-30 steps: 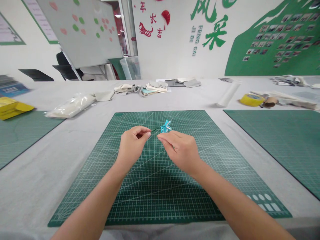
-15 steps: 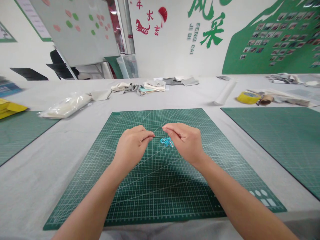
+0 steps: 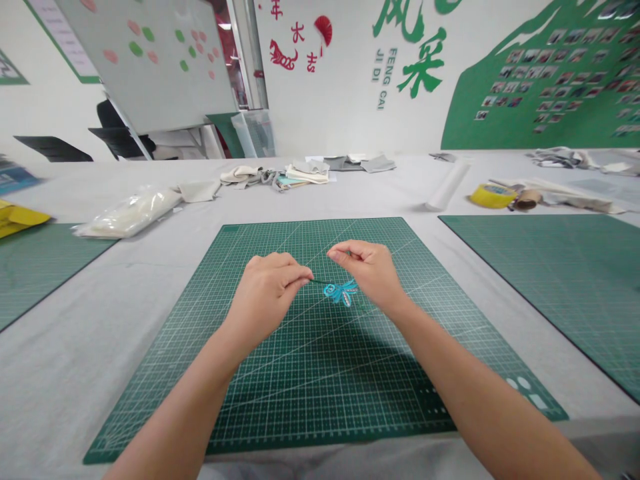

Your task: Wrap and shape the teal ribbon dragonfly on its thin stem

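Desk (image 3: 135, 287): light grey cover, spans full width of view. Ctr cutting mat (image 3: 300, 400): green, w/ white grid, lies in front of the person; R mat (image 3: 545, 280) & L mat (image 3: 50, 267) lie to either side, apart from it, both cut off by frame edge. Clear plastic bag (image 3: 131, 212) w/ pale contents: at far edge of L mat. White roll (image 3: 447, 188): on desk beyond ctr mat, R of ctr. L hand (image 3: 265, 290): above ctr mat, thumb & forefinger clamped on one end of dark green stem. R hand (image 3: 373, 273): above ctr mat, fingertips together; cannot tell if a fine thread is btwn them. Yellow tape roll (image 3: 493, 196): beyond R mat, beside cardboard tube (image 3: 527, 199). Blue ornament (image 3: 341, 292): btwn hands, over ctr mat, below R fingertips; contact w/ R hand unclear. Dark green stem (image 3: 319, 281): thin, runs from L fingertips to ornament.
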The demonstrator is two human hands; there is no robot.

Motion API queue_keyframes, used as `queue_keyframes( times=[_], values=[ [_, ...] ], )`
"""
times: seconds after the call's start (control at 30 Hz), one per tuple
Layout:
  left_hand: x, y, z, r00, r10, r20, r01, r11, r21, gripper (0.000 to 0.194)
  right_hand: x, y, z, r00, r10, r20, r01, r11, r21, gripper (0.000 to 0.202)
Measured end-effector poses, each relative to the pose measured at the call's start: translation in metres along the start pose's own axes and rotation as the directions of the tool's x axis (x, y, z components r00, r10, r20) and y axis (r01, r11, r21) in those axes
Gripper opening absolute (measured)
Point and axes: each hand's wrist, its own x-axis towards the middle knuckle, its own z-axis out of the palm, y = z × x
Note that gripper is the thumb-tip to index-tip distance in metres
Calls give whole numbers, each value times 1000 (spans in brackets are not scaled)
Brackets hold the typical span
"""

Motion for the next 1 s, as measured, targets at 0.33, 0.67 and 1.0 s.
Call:
queue_keyframes(
  times=[0.33,0.67,1.0],
  values=[
    [-1,4,-5,994,56,97,-63,995,76,16,6,4,1,966,194,172,-235,936,261,10],
    [2,0,-3,970,-216,-110,188,958,-218,10,1,11,18,825,411,387,-541,772,334,18],
    [3,-13,4,847,-483,-223,370,836,-404,18,-17,-1,38,896,225,383,-334,909,247,13]
  ],
)
